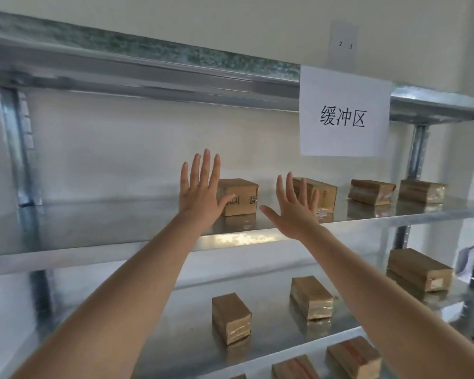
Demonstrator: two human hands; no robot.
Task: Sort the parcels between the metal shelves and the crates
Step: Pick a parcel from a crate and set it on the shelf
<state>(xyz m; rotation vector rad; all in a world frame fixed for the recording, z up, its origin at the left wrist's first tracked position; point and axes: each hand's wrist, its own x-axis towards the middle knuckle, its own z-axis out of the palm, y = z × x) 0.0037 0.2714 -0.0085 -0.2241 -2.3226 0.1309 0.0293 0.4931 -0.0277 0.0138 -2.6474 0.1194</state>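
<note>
You are risking shoving a box (241, 196) back along the shelf (121, 222), below and left of the sign (344, 113), because you are holding your palms flat rather than gripping. Your left hand (200, 192) and right hand (296, 209) are both spreading their fingers wide and holding nothing. The left thumb seems to be crossing that box's front, though I cannot tell whether it is touching.
</note>
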